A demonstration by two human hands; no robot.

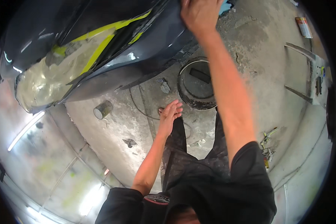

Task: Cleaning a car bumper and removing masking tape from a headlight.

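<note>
My right hand is at the top edge on the dark grey car body, fingers bent and partly cut off; anything under them is hidden. A light blue item shows just right of it. The car's cloudy headlight is bordered by yellow-green tape at the upper left. My left hand hangs lower, in front of my legs, fingers extended and slightly apart with nothing visible in them. Beyond it sits a round black bucket with a dark block inside, partly behind my right forearm.
On the concrete floor lie a cylindrical can, a hose and scraps. At right are a tall can, a metal frame piece and spray guns. Lit booth walls curve round the left.
</note>
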